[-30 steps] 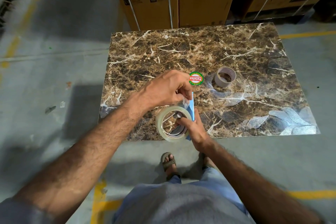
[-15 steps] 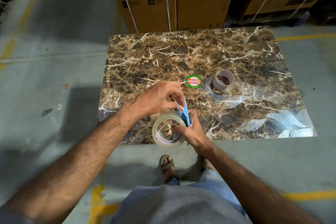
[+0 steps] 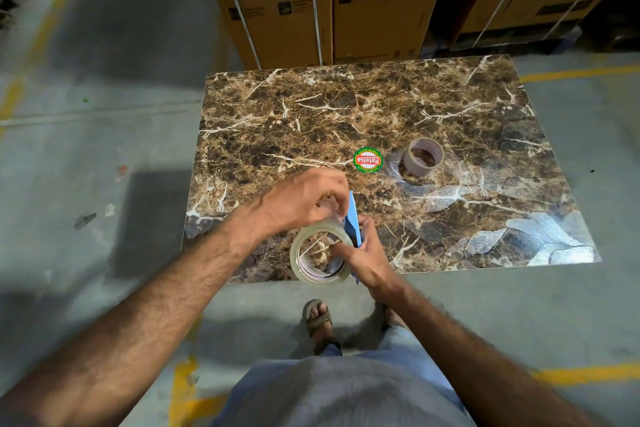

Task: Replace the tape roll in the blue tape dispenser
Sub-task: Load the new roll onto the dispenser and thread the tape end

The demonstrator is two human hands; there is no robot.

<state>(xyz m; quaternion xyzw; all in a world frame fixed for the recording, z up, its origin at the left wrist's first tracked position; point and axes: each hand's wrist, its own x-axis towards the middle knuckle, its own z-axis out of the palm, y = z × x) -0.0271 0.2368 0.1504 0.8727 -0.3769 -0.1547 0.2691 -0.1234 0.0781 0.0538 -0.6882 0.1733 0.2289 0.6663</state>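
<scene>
A clear tape roll (image 3: 313,279) sits on the blue tape dispenser (image 3: 354,222), held over the near edge of the marble table (image 3: 346,114). My right hand (image 3: 367,258) grips the dispenser, fingers reaching into the roll's core. My left hand (image 3: 304,199) pinches the loose clear tape end just above the roll, beside the dispenser's blue plate. Most of the dispenser is hidden behind my hands. A nearly empty brown cardboard tape core (image 3: 423,157) stands on the table to the right.
A round red-and-green sticker (image 3: 367,160) lies on the table left of the core. Stacked cardboard boxes (image 3: 311,0) rise behind the table. Concrete floor with yellow lines surrounds it; my sandalled foot (image 3: 318,317) is below the table edge.
Both hands and the dispenser have stayed at the table's near edge. The view shifted slightly. My left fingers keep working the tape end above the roll.
</scene>
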